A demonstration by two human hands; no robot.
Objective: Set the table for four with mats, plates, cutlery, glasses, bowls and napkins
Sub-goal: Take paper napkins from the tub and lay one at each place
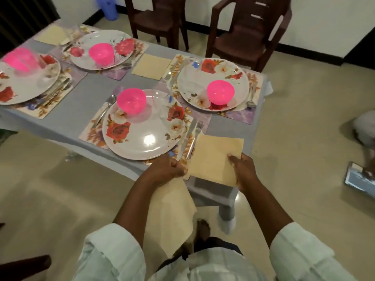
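Pinching one napkin [215, 159] between both hands [166, 168] [242, 169], left grip also clutching another napkin [172, 209].

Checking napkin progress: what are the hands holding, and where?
Right hand pinches the flat napkin at its right edge; left hand grips another napkin hanging below.

Grey-clothed table [97, 92] with four floral mats [92, 132] and cream napkins [151, 66].
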